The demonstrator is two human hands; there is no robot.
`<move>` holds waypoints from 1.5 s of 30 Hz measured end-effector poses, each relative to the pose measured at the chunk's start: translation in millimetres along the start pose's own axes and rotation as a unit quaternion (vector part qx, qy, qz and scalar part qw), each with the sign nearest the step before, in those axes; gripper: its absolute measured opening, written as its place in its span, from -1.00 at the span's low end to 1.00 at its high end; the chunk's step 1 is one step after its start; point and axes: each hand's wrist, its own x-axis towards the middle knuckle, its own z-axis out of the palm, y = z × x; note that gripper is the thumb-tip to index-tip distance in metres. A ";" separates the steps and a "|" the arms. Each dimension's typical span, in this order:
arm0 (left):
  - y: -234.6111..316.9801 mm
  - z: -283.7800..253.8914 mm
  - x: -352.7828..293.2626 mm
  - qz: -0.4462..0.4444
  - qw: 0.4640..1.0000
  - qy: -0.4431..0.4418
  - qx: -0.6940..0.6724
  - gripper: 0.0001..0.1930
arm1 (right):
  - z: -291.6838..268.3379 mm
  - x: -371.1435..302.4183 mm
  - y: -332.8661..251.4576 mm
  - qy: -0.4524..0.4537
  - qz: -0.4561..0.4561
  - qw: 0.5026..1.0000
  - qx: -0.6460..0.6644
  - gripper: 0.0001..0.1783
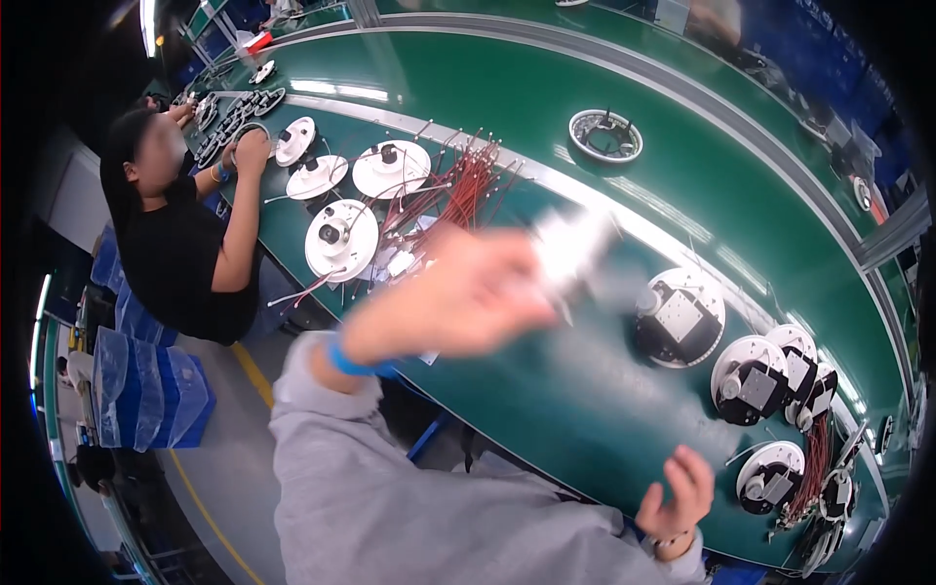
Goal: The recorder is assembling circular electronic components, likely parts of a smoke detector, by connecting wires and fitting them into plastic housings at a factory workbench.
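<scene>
My left hand (458, 297), a blue band at its wrist, reaches over the green table and is smeared by motion. Its fingers close on a bright white, blurred thing (575, 249) whose kind I cannot make out. Close to the table's near edge, my right hand (680, 495) is open with loosely bent fingers and holds nothing. A round white-and-black lamp base (680, 317) with a pale plate on it lies beyond my right hand. To that hand's right rests a smaller unit of the same sort (771, 478).
Left of my left hand lie white discs with black fittings (392, 170) and a heap of red wires (473, 185). A white ring (605, 135) sits on the far green surface. Several bases (751, 380) stand at right. A person in black (180, 258) works at left.
</scene>
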 end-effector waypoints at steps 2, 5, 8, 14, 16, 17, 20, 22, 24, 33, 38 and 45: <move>-18.8 -55.4 13.7 0.006 0.976 0.165 0.140 -0.95 | 12.6 -14.5 -3.5 -0.048 0.068 0.996 0.012 -0.67; -81.7 -137.0 46.5 -0.025 0.878 0.283 0.386 -0.85 | 37.0 -47.2 -1.8 -0.082 0.146 0.986 0.015 -0.65; -172.7 -205.9 54.5 -0.110 0.778 0.285 0.549 -0.83 | 42.3 -63.3 -4.3 -0.097 0.148 0.984 -0.002 -0.67; -281.1 -196.2 61.8 -0.256 0.742 0.180 0.593 -0.82 | 47.4 -68.8 0.0 -0.089 0.172 0.978 -0.072 -0.78; -316.5 -205.5 45.1 -0.244 0.758 0.158 0.583 -0.78 | 47.2 -66.5 -3.0 -0.084 0.145 0.984 -0.061 -0.79; -327.1 -195.0 44.0 -0.237 0.768 0.142 0.577 -0.74 | 47.1 -63.9 -1.7 -0.086 0.140 0.984 -0.065 -0.79; -316.5 -197.1 48.4 -0.305 0.738 0.065 0.598 -0.66 | 46.8 -55.4 -1.7 -0.087 0.147 0.984 -0.047 -0.77; -299.0 -183.7 56.4 -0.297 0.748 0.060 0.591 -0.63 | 48.9 -56.0 1.3 -0.085 0.156 0.983 -0.052 -0.76; -298.6 -192.6 59.3 -0.096 0.707 0.104 0.693 -0.59 | 48.1 -57.5 -0.3 -0.091 0.143 0.985 -0.037 -0.76; -124.7 21.2 58.2 -0.167 0.830 0.082 0.526 -0.60 | 45.7 -64.5 -1.8 -0.066 0.114 0.991 -0.020 -0.74; -139.1 44.0 33.8 -0.287 0.826 0.054 0.481 -0.60 | 44.3 -72.2 -0.3 -0.012 0.115 0.993 -0.010 -0.74; -137.4 56.6 67.7 -0.301 0.841 0.002 0.449 -0.53 | 32.6 -69.5 3.4 0.013 0.089 0.996 0.010 -0.74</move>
